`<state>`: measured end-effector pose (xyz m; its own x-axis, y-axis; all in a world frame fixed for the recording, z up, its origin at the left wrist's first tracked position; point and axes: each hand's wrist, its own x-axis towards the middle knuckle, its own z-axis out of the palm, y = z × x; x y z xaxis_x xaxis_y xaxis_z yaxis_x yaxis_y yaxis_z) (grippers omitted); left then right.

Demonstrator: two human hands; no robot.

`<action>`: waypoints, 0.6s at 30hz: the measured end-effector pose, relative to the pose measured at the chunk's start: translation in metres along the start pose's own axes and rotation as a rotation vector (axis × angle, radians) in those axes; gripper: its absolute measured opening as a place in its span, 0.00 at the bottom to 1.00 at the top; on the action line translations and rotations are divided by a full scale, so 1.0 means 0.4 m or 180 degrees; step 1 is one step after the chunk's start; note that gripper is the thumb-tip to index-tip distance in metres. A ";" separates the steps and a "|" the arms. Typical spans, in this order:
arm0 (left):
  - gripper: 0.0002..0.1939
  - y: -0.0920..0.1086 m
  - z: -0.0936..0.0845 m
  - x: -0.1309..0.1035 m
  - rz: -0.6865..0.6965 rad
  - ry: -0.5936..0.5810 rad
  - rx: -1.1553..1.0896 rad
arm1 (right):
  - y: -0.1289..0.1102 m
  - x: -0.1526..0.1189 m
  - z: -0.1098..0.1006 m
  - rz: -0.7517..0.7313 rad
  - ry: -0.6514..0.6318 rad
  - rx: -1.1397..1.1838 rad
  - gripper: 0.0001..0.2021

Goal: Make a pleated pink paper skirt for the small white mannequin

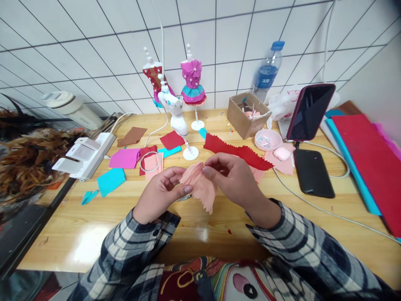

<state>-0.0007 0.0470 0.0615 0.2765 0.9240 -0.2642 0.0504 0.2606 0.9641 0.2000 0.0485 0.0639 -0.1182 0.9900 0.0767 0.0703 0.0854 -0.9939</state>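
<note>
Between my two hands hangs a piece of peach crepe paper with zigzag-cut edges, gathered in folds along its top. My left hand pinches its left side between thumb and fingers. The thumb and fingertips of my right hand are closed on its upper right. Below the left thumb lies a small metal tool, mostly hidden. Just beyond my hands stands a small white dress-form mannequin on a round base. A long red zigzag-edged strip lies behind my right hand.
Two dressed mannequins, one in pink and blue, stand by the wall. Cut pieces, including a blue one, lie left. To the right are a cardboard box, a pink dish, a propped phone, a black phone and cables.
</note>
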 end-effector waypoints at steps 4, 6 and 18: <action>0.22 -0.003 -0.002 -0.004 -0.0048 0.0071 -0.0664 | 0.003 -0.002 0.001 -0.0030 0.0066 0.0088 0.03; 0.28 -0.004 0.007 -0.008 -0.0081 0.0013 -0.1019 | 0.003 -0.004 0.005 -0.0053 0.0115 0.0083 0.04; 0.35 -0.002 0.010 0.000 -0.0043 -0.0016 -0.0503 | 0.005 -0.006 0.008 -0.0131 0.0131 -0.0038 0.03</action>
<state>0.0029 0.0456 0.0608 0.2816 0.9188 -0.2766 -0.0973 0.3141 0.9444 0.1972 0.0460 0.0615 -0.0805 0.9894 0.1210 0.0780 0.1272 -0.9888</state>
